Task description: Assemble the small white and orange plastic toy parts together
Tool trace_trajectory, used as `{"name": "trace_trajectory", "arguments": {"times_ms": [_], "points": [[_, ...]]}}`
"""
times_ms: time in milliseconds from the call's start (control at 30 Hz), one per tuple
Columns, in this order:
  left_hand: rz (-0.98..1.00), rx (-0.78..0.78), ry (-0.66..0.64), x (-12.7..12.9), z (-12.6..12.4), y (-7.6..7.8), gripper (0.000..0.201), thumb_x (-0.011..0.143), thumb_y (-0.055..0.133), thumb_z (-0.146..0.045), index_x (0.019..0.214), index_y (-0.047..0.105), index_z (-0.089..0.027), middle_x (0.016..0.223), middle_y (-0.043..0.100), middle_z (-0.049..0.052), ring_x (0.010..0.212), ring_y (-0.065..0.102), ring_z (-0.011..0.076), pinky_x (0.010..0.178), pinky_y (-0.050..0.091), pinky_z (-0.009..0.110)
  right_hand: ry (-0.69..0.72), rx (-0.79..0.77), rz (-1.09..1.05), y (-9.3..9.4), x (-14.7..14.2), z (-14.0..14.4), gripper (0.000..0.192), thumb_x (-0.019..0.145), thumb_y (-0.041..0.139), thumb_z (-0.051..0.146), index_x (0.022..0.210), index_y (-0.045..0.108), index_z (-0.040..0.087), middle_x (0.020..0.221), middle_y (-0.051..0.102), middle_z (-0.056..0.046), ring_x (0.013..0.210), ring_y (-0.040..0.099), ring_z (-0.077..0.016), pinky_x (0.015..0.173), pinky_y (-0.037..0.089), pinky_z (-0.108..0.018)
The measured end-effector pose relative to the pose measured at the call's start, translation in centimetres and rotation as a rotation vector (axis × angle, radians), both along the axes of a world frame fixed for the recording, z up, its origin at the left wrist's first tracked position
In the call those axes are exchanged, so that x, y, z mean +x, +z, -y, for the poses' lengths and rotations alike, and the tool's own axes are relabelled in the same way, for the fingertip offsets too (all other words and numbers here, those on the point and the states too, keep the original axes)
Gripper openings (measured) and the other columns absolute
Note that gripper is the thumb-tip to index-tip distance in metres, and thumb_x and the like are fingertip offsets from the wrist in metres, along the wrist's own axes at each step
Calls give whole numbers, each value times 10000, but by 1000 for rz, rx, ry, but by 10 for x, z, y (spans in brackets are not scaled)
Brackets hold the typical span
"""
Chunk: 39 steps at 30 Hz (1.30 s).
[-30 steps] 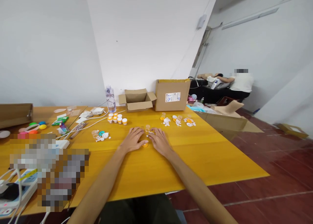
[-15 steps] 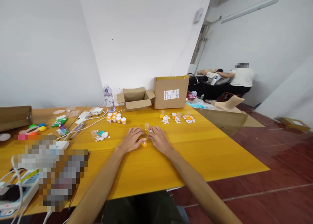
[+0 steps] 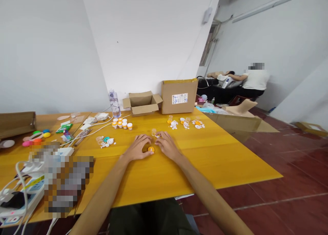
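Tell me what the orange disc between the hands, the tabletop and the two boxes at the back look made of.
Orange disc: probably moulded plastic, going by its uniform bright colour; too small to judge the finish. Tabletop: smooth yellow board, likely laminate or painted wood, with a soft sheen. Open box and closed box: brown corrugated cardboard, matte, with folded flaps and a printed label.

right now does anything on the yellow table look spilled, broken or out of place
Nothing looks spilled or broken. Both hands, left and right, rest beside a small orange cap; the orange-and-white cups stand upright, the water bottle too.

left hand [image 3: 138,149] thumb now touching orange cap [image 3: 151,149]
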State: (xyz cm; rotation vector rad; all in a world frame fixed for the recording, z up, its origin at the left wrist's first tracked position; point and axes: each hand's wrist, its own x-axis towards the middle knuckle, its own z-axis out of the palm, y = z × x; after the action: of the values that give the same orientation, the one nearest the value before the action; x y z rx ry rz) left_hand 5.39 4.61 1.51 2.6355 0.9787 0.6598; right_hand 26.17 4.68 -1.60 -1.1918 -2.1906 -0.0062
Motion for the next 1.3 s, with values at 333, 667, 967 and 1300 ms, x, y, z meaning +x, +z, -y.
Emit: {"name": "trace_trajectory", "arguments": {"times_ms": [333, 667, 967, 1300], "points": [[3, 17, -12, 1, 1, -1, 101, 825, 608, -301, 902, 579, -242, 1201, 614, 55, 1165, 511, 252, 1000, 394, 426, 147, -55, -98, 5, 0, 0, 129, 884, 609, 152, 820, 693, 226, 1179, 587, -77, 1097, 530, -223, 950, 431, -415], [1, 11, -3, 2, -2, -5, 120, 829, 596, -308, 932, 586, -247, 1139, 620, 55, 1115, 524, 246, 971, 415, 413, 223, -113, -59, 14, -5, 9, 111, 891, 624, 189, 839, 711, 232, 1204, 587, -77, 1111, 537, -217, 972, 427, -411], [29, 12, -15, 1, -3, -6, 117, 830, 601, -311, 933, 600, -255, 1132, 622, 48, 1119, 524, 242, 977, 415, 412, 200, -132, -36, 17, -4, 10, 108, 878, 633, 172, 844, 718, 228, 1231, 584, -82, 1098, 550, -221, 968, 434, -423], [35, -23, -7, 1, -3, -6, 126, 831, 610, -318, 942, 619, -259, 1160, 626, 52, 1155, 514, 251, 999, 400, 429, 181, -108, -26, 15, -4, 10, 87, 868, 655, 209, 826, 727, 230, 1198, 582, -84, 1067, 549, -220, 951, 437, -421]]}}
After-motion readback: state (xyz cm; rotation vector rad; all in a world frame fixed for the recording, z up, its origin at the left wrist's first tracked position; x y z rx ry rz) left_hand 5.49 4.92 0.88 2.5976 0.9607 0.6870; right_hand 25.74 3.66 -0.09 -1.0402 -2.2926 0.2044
